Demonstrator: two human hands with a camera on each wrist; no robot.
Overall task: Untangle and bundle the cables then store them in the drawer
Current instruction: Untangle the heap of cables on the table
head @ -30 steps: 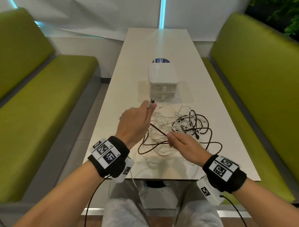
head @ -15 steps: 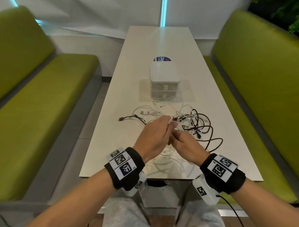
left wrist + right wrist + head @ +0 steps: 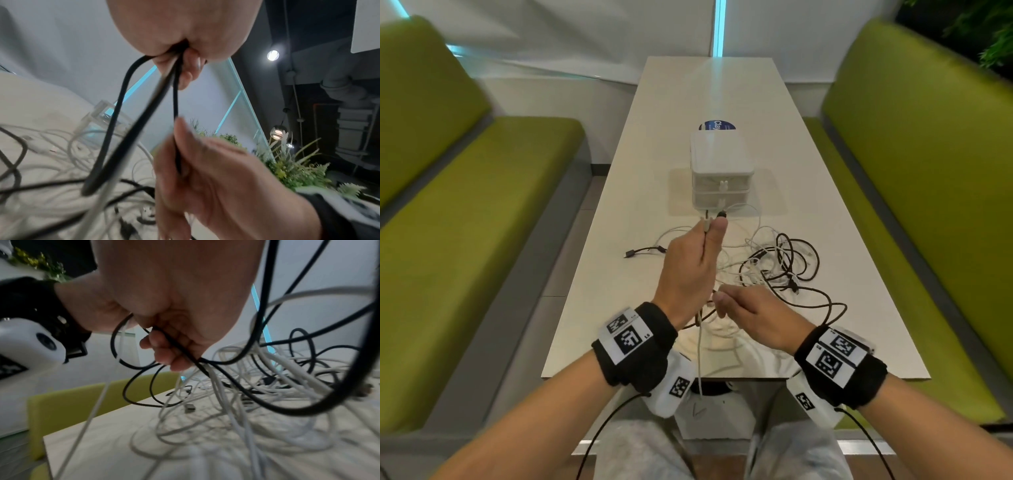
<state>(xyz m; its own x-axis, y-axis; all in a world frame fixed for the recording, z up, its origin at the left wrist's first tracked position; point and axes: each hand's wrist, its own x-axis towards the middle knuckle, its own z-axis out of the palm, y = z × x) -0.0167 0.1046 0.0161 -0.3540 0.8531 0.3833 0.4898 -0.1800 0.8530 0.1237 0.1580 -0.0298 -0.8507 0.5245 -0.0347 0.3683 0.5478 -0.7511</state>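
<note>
left hand [image 3: 690, 270]: I've got it raised over the counter's middle, fingers curled round a thin black cable [image 3: 115, 123] plus a white one, connector ends poking out above the thumb.
right hand [image 3: 753, 317]: lower, closer to the near edge, pinching that same black cable between thumb and fingers.
cable pile [image 3: 774, 267]: loose tangle of round rubbery white and black leads, loops everywhere, sitting on the counter [image 3: 835, 260] toward the right edge; one black plug end lies out toward the left edge.
drawer unit [image 3: 720, 171]: small white plastic box, rounded corners, two stacked drawers, both closed, mid-counter just past the pile.
seats: matte green benches [image 3: 465, 192] both sides.
</note>
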